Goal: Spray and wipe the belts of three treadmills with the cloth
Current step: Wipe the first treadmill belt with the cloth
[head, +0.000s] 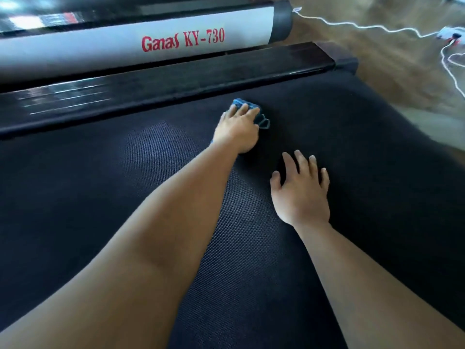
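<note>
So the cloth (262, 121) is a bunched-up blue wad sitting on the belt (377, 159), way over at the far edge, just beside the glossy black side rail (176, 84). My left hand (236, 129) is on top of it, fingers close together and curved over the wad, pushing it down into the belt. My thumb is hidden, so no idea what it's doing under there. My right hand (300, 190) is planted flat on the belt near the left one, fingers spread, holding nothing, basically just propping me up while I lean. I'd call this the middle of the wipe step on this treadmill. There's no spray bottle anywhere in view, and I honestly can't tell from the belt which parts are wet or already done. Next I figure it's dragging the cloth back across toward me with steady pressure, keeping it bunched so it doesn't snag on the textured surface or slip under the rail. Past the rail there's the neighbouring treadmill (125, 44) with "Ganas KY-730" in red, and a white cable (364, 27) snaking over the wooden floor (390, 66).
</note>
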### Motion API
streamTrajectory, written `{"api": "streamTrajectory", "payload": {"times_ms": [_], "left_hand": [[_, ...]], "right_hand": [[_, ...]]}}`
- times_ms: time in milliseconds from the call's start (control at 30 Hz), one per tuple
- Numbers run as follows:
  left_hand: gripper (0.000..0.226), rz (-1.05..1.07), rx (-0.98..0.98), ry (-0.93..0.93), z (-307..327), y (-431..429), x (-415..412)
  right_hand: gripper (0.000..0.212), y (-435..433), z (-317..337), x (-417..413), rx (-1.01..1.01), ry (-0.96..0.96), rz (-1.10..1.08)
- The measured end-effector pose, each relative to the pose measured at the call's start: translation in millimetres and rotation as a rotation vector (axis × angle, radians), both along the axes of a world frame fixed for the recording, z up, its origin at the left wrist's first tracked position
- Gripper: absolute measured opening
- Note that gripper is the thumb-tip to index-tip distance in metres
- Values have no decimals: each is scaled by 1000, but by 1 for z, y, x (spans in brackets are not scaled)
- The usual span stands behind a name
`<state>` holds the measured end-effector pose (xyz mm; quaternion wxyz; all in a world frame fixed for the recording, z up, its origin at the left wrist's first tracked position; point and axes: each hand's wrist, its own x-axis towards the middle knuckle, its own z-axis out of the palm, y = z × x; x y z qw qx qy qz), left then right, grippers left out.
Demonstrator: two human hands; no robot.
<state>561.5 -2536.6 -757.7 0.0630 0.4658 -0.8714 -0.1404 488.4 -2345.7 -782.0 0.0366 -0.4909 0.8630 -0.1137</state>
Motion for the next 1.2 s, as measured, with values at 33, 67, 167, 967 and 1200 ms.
{"api": "streamTrajectory", "payload": {"times_ms": [33,67,167,967,1200], "left_hand": [[55,-54,5,10,0,12,-2],[55,-99,2,21,-2,25,0],[54,-153,-12,52,-6,62,33],[54,-35,3,49,-2,-26,46],[52,-448,3,61,-8,84,117]], "right_hand": [[57,0,1,0,4,-13,0],[57,1,1,0,4,-21,-1],[55,3,0,0,-20,-8,0],[55,2,-2,-2,-11,4,-7],[53,2,-2,-2,-16,-13,-27]]}}
